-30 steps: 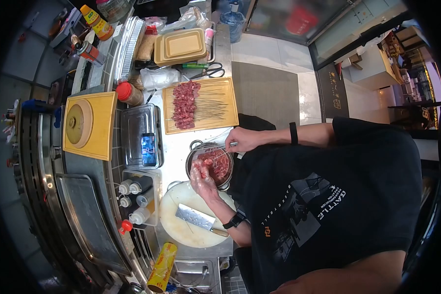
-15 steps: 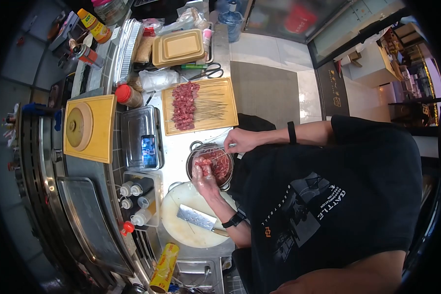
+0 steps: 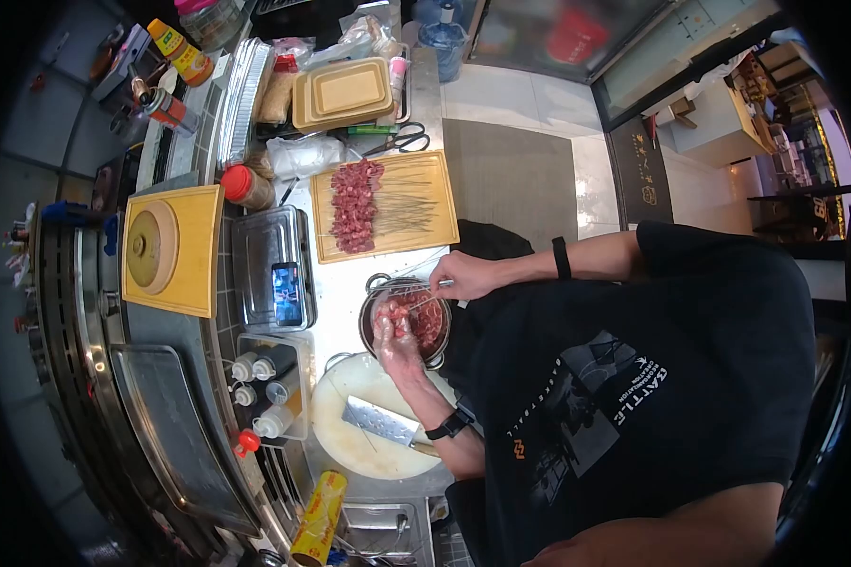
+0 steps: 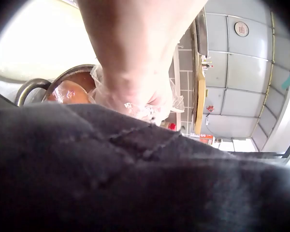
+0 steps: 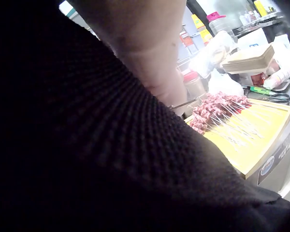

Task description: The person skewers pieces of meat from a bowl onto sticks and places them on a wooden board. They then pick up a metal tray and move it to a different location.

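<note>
In the head view my left hand (image 3: 399, 348), in a clear plastic glove, holds pieces of raw meat (image 3: 402, 318) over a metal pot (image 3: 367, 300). More red meat (image 3: 432, 326) lies inside that pot. My bare right hand (image 3: 467, 276) pinches a thin skewer (image 3: 425, 300), whose far end reaches the meat at the left fingers. Beyond the pot, a wooden board (image 3: 416, 248) bears a row of skewered meat (image 3: 355, 208), seen also in the right wrist view (image 5: 217, 108). Cuffs hide most of both hands in the wrist views.
A cleaver (image 3: 380, 420) lies on a round white chopping board (image 3: 340, 454) beside the pot. A phone (image 3: 286, 293) rests on a steel lidded tray (image 3: 246, 246). Squeeze bottles (image 3: 276, 420) stand in a clear bin, and scissors (image 3: 408, 140) lie past the wooden board.
Both hands stay over the pot with the meat and skewer; the right hand has shifted slightly toward the left hand. The view has moved a little.
</note>
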The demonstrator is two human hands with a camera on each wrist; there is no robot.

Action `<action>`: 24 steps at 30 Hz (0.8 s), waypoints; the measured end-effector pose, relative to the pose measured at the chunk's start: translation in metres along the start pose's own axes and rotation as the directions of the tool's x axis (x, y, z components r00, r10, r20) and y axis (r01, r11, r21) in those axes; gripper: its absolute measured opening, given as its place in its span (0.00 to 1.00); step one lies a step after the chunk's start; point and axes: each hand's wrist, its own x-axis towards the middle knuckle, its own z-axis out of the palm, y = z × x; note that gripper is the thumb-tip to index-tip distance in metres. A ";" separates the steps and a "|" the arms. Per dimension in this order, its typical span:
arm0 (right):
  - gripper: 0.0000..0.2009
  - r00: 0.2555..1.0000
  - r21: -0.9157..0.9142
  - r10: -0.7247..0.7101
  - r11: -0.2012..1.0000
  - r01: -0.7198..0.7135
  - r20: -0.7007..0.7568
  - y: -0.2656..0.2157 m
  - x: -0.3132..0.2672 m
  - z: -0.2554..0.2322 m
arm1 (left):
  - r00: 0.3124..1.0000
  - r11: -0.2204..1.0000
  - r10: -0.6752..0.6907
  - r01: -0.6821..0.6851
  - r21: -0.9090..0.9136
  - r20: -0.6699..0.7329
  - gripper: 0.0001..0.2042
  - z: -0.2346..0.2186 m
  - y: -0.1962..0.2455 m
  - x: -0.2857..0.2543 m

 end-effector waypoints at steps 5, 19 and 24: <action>0.05 1.000 0.014 -0.004 1.000 0.004 -0.027 -0.001 0.002 0.000 | 0.998 0.997 0.060 -0.060 -0.046 -0.005 0.17 0.004 -0.005 0.001; 0.06 1.000 0.018 -0.009 1.000 0.010 -0.017 0.003 0.004 0.002 | 0.995 0.993 0.093 -0.096 -0.067 -0.045 0.14 0.000 -0.006 0.001; 0.06 1.000 0.023 -0.011 1.000 0.011 -0.027 0.002 0.003 0.002 | 0.997 0.994 0.072 -0.074 -0.085 -0.027 0.14 0.003 -0.004 0.000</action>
